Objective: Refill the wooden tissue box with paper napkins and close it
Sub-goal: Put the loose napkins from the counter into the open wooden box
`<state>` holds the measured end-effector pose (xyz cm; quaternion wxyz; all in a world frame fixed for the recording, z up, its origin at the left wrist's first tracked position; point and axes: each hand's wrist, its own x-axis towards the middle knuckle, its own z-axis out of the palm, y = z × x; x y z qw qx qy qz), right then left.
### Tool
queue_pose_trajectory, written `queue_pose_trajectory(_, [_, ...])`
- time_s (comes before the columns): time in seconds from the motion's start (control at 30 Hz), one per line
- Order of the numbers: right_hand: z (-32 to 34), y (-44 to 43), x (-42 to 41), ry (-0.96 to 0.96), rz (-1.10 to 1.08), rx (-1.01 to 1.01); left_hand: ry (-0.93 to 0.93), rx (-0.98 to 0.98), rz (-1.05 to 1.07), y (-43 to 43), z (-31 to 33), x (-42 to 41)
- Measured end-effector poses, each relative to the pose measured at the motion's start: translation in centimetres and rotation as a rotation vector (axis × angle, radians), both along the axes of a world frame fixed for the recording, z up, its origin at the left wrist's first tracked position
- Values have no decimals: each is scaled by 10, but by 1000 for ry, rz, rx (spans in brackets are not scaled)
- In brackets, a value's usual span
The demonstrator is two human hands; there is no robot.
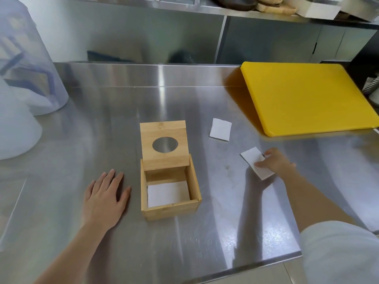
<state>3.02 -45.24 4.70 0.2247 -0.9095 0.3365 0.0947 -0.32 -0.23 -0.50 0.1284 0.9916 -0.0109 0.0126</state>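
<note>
The wooden tissue box (171, 210) stands on the steel counter, its lid (165, 128) with a round hole swung up and back. A white napkin (167, 193) lies inside on the bottom. My left hand (105, 196) rests flat on the counter just left of the box, fingers apart. To the right of the box, my right hand (273, 161) pinches a folded white napkin (251, 157) just above the counter. Another folded napkin (220, 129) lies loose farther back.
A yellow cutting board (307, 95) lies at the back right of the steel counter (102, 119). Translucent plastic containers (26, 64) stand at the far left. A shelf with wooden boards and bowls (256, 4) runs above. The counter's front edge is near my body.
</note>
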Motion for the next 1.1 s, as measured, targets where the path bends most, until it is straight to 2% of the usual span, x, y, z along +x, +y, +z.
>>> queue_pose_trajectory(0.4, [17, 9, 6, 41, 80, 96, 1, -4, 8, -1, 1, 0])
queue_pose_trajectory(0.57, [57, 37, 2, 92, 331, 89, -2, -4, 11, -1, 1, 1])
queue_pose_trajectory(0.83, [116, 118, -11, -1, 717, 350, -3, -2, 14, 0, 1, -1])
queue_pose_trajectory(1.0, [122, 173, -18, 139, 995, 417, -5, 6, 2, 0, 0, -2])
queue_pose_trajectory(1.1, [113, 198, -17, 194, 1091, 418, -3, 17, 0, 1, 1, -1])
